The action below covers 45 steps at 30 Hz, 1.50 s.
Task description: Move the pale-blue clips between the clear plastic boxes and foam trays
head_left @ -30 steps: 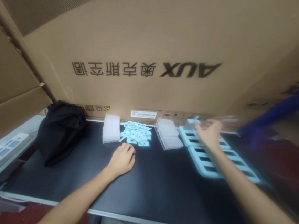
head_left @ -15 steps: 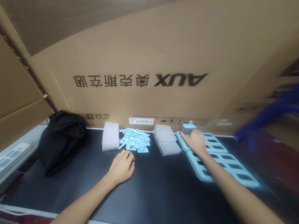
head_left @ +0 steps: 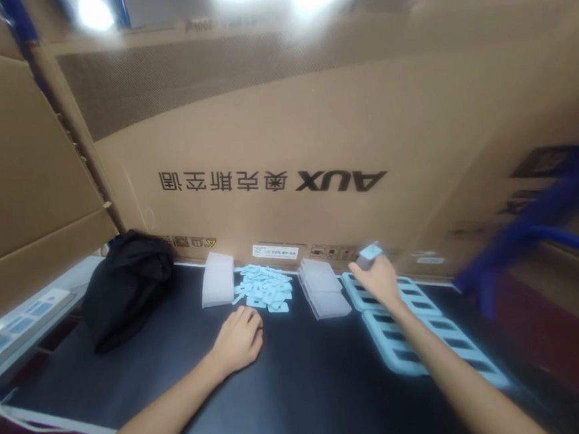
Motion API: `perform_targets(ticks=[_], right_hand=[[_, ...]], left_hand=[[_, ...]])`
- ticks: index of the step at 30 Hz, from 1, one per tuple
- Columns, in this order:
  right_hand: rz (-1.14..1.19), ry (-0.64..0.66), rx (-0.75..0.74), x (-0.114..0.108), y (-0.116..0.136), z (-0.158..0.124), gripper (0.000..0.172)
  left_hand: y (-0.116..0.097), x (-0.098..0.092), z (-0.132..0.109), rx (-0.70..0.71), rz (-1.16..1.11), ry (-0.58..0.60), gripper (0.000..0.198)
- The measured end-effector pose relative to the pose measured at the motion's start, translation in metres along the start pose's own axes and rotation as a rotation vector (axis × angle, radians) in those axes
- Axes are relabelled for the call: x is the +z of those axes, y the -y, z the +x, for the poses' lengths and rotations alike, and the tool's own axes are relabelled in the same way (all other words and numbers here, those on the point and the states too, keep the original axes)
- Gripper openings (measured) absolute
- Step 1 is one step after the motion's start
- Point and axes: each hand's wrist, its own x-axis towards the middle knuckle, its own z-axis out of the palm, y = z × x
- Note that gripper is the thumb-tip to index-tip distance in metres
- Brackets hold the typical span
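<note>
My right hand is closed round a small grey block with a light blue top, raised above two light blue trays with rows of slots. My left hand rests on the black tabletop with its fingers curled in, and nothing shows in them. Just beyond its fingertips lies a heap of flat light blue pieces. A stack of translucent whitish sheets or cases stands left of the heap. More of these whitish pieces lie to its right, in two overlapping groups.
A black cloth bag or garment is bunched at the table's left end. Behind everything rises a large cardboard box with upside-down print. A blue metal frame crosses on the right, and a white boxed item lies on a ledge at far left.
My right hand has lifted and tilted the small block above the trays. My left hand stays in place on the table. The camera has tipped upward, so more of the box and the lights show.
</note>
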Motion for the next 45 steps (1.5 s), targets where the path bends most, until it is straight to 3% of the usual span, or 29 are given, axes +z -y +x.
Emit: perform_targets(ticks=[3, 7, 13, 18, 24, 27, 30, 34, 39, 45], right_hand=[[-0.069, 0.121, -0.099, -0.009, 0.031, 0.007, 0.030], [-0.165, 0.326, -0.271, -0.010, 0.086, 0.001, 0.031], [-0.365, 0.530, -0.514, -0.012, 0.157, -0.025, 0.064], [-0.486, 0.612, -0.610, -0.015, 0.176, -0.027, 0.062], [-0.474, 0.604, -0.615, -0.004, 0.185, -0.028, 0.077], [-0.397, 0.596, -0.591, -0.002, 0.181, -0.027, 0.075], [-0.244, 0.605, -0.621, -0.009, 0.161, -0.023, 0.062], [-0.010, 0.570, -0.700, -0.033, 0.112, -0.020, 0.058], [0.075, 0.561, -0.632, -0.057, 0.052, -0.037, 0.055], [0.078, 0.554, -0.691, -0.048, 0.026, -0.057, 0.043]], left_hand=[[0.000, 0.001, 0.000, -0.003, 0.002, 0.007, 0.010], [0.001, 0.002, 0.001, 0.001, -0.005, 0.007, 0.011], [0.000, 0.000, 0.001, 0.008, -0.018, 0.002, 0.010], [0.000, -0.003, 0.000, 0.008, -0.020, 0.010, 0.008], [0.001, -0.003, 0.001, 0.004, -0.013, 0.022, 0.008], [0.001, -0.002, 0.002, 0.003, -0.013, 0.023, 0.008], [0.000, -0.002, 0.002, 0.004, -0.013, 0.022, 0.008], [0.000, -0.003, 0.001, 0.008, -0.005, 0.032, 0.008], [0.000, -0.003, 0.002, 0.014, -0.015, 0.034, 0.009], [0.000, -0.004, 0.002, 0.012, -0.023, 0.028, 0.010]])
